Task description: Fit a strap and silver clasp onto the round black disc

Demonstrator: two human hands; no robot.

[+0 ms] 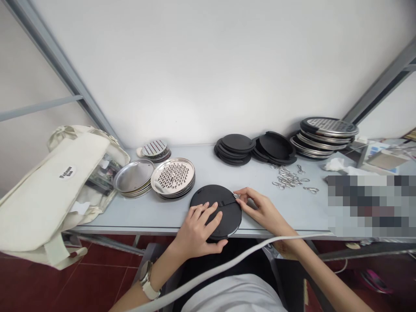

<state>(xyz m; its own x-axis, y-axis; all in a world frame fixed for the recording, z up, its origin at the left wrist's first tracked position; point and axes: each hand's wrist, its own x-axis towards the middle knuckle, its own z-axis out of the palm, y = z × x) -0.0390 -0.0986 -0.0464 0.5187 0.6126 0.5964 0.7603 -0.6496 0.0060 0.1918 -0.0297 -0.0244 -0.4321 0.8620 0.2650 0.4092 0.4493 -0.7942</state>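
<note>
A round black disc [229, 221] with a short strap-like bar across it lies at the table's front edge. My left hand [198, 229] rests on its near left part, fingers spread, thumb by the front rim. At the disc's right rim my right hand [256, 208] pinches a small metal clip [235, 196] between thumb and fingertips; the clip is partly hidden. Several similar metal clips [287, 179] lie loose to the right. Left of the disc stands a stack of round metal grater plates [173, 175], beside a stack of plain metal plates [134, 175].
Black round parts [235, 145] and black rimmed trays [276, 147] are stacked along the wall. Assembled round graters [328, 128] stand at the back right, smaller grater discs [155, 148] at the back left. A cream bag [55, 186] fills the left; a white cable [240, 260] crosses in front.
</note>
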